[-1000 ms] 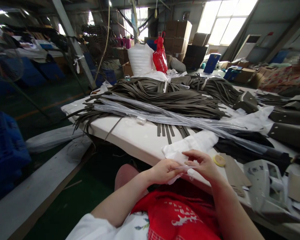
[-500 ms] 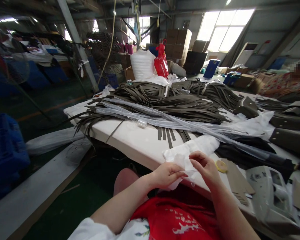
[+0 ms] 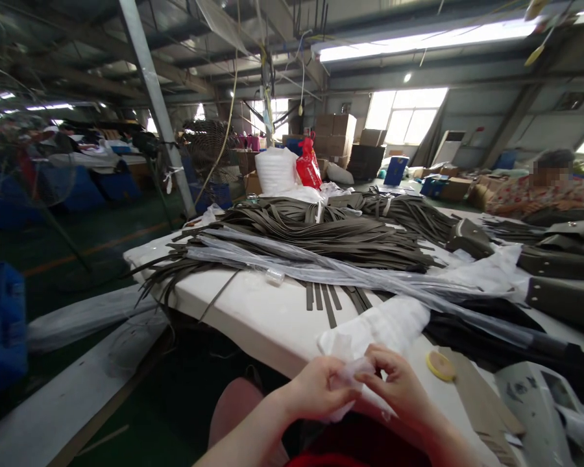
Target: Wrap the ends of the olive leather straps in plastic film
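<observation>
A crumpled piece of thin, translucent white wrapping [image 3: 354, 371] is pinched between both hands at the near table edge. My left hand [image 3: 318, 390] grips it from the left, with thumb and fingers pressed together. On the other side my right hand [image 3: 399, 383] closes on the same piece, its fingers curled. Whether anything lies inside the wrapping is hidden. Just beyond the hands rests a puffy white wrapped bundle [image 3: 389, 324]. To the right of my right hand lies a yellow roll of tape [image 3: 440, 367], beside flat grey-brown pieces [image 3: 477, 395].
Dark grey straps [image 3: 311, 237] heap across the white table [image 3: 257, 311], with long clear plastic sleeves [image 3: 340, 266] over them. A light grey machine [image 3: 530, 402] stands at the near right. A co-worker [image 3: 545, 188] sits at far right. Blue crates [image 3: 2, 318] stand at left.
My view has tilted up, so the table and hands appear lower. My right hand's fingers, apart before, have come in and closed on the white wrapping close to my left hand.
</observation>
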Demonstrator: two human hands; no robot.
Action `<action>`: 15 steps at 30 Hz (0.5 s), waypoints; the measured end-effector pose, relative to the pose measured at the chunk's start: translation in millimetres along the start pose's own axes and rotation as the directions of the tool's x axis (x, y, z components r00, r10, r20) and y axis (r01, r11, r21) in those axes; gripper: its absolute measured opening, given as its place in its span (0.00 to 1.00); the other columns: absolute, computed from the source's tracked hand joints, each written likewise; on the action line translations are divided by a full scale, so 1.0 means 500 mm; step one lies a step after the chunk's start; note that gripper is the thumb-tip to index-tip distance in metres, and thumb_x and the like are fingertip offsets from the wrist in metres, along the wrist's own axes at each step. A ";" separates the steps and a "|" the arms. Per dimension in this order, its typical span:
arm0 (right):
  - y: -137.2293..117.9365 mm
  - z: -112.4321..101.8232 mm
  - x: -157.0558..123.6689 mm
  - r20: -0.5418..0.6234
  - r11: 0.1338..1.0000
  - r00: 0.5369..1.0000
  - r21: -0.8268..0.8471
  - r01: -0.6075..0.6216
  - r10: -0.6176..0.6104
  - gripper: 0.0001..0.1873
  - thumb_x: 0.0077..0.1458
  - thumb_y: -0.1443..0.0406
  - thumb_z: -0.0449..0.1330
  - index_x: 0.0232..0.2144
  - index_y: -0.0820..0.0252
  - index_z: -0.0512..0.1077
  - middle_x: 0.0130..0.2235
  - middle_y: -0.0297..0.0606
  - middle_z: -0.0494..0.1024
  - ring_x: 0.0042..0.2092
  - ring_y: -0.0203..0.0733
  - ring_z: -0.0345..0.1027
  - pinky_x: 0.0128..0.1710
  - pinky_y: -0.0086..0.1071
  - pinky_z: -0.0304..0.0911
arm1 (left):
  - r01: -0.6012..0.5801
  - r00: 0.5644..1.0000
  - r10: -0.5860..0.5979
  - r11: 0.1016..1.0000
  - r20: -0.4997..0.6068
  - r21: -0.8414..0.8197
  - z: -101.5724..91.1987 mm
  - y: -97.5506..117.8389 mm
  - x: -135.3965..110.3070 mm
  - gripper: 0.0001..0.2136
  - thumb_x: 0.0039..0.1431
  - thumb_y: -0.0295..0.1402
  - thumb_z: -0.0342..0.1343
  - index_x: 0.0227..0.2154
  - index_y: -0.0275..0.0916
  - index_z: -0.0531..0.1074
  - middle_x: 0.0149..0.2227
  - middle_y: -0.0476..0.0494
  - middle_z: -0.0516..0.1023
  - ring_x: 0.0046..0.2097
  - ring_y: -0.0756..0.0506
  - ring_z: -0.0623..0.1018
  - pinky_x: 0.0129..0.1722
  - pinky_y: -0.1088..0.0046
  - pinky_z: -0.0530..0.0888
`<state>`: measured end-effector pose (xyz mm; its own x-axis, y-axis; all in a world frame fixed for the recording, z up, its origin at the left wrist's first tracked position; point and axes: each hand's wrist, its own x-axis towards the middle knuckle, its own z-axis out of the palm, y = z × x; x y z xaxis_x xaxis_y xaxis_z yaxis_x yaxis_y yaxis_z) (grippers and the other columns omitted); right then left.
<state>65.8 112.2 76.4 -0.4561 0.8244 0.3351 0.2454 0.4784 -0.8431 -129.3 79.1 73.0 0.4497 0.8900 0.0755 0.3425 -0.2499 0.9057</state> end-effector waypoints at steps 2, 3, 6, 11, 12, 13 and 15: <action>0.011 0.010 0.002 -0.006 1.000 1.000 -0.004 -0.005 0.005 0.20 0.53 0.60 0.64 0.17 0.58 0.61 0.23 0.31 0.65 0.27 0.36 0.58 0.27 0.30 0.53 | -0.005 1.000 0.004 0.999 -0.016 -0.042 -0.003 0.002 0.000 0.13 0.57 0.40 0.59 0.26 0.34 0.74 0.25 0.50 0.69 0.29 0.51 0.67 0.30 0.77 0.64; 0.016 0.015 0.004 -0.013 1.000 1.000 -0.005 -0.017 0.017 0.20 0.52 0.60 0.64 0.17 0.58 0.60 0.22 0.31 0.65 0.27 0.36 0.58 0.27 0.30 0.53 | -0.008 1.000 0.007 0.998 -0.012 -0.066 -0.004 0.004 0.000 0.15 0.58 0.42 0.58 0.26 0.34 0.73 0.25 0.50 0.68 0.30 0.51 0.67 0.30 0.77 0.64; 0.030 0.029 0.011 -0.025 0.998 0.998 0.013 -0.064 0.065 0.21 0.50 0.59 0.66 0.17 0.58 0.60 0.22 0.30 0.64 0.26 0.35 0.57 0.26 0.29 0.53 | 0.026 0.999 -0.021 0.990 0.035 -0.135 -0.003 0.007 0.003 0.17 0.61 0.44 0.54 0.26 0.33 0.74 0.25 0.50 0.68 0.29 0.51 0.66 0.29 0.77 0.64; 0.066 0.023 0.042 0.160 0.989 0.979 0.052 -0.139 0.129 0.14 0.52 0.56 0.64 0.35 0.59 0.72 0.31 0.35 0.74 0.32 0.38 0.66 0.31 0.31 0.62 | 0.073 0.997 -0.070 0.993 0.029 -0.097 -0.014 -0.027 0.017 0.15 0.65 0.40 0.49 0.32 0.35 0.76 0.32 0.45 0.78 0.35 0.48 0.75 0.37 0.75 0.69; 0.080 0.014 0.055 0.174 0.989 0.976 0.038 -0.141 0.132 0.16 0.53 0.56 0.63 0.41 0.58 0.72 0.36 0.37 0.77 0.35 0.40 0.69 0.34 0.32 0.65 | 0.090 0.995 -0.091 0.996 -0.028 -0.017 -0.023 -0.045 0.023 0.16 0.66 0.38 0.47 0.32 0.36 0.76 0.33 0.45 0.78 0.36 0.47 0.76 0.38 0.74 0.70; 0.098 0.002 0.072 0.170 0.990 0.976 0.009 -0.138 0.135 0.18 0.55 0.56 0.62 0.46 0.58 0.71 0.40 0.39 0.77 0.38 0.41 0.70 0.37 0.33 0.66 | 0.130 0.986 -0.119 0.988 -0.113 0.089 -0.033 -0.068 0.030 0.16 0.66 0.37 0.45 0.31 0.37 0.75 0.33 0.45 0.78 0.37 0.47 0.76 0.39 0.73 0.70; 0.143 -0.032 0.120 0.129 0.986 0.981 -0.097 -0.133 0.145 0.17 0.57 0.57 0.59 0.46 0.58 0.72 0.44 0.42 0.77 0.40 0.42 0.72 0.40 0.35 0.68 | 0.274 0.930 -0.169 0.912 -0.326 0.306 -0.055 -0.122 0.046 0.16 0.67 0.34 0.42 0.31 0.37 0.74 0.33 0.43 0.78 0.37 0.45 0.76 0.40 0.71 0.70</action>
<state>69.6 200.9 42.8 -0.5218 0.8393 0.1524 0.3857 0.3915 -0.8354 -162.6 125.4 30.9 0.0910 0.9944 0.0528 0.6880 -0.1011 0.7187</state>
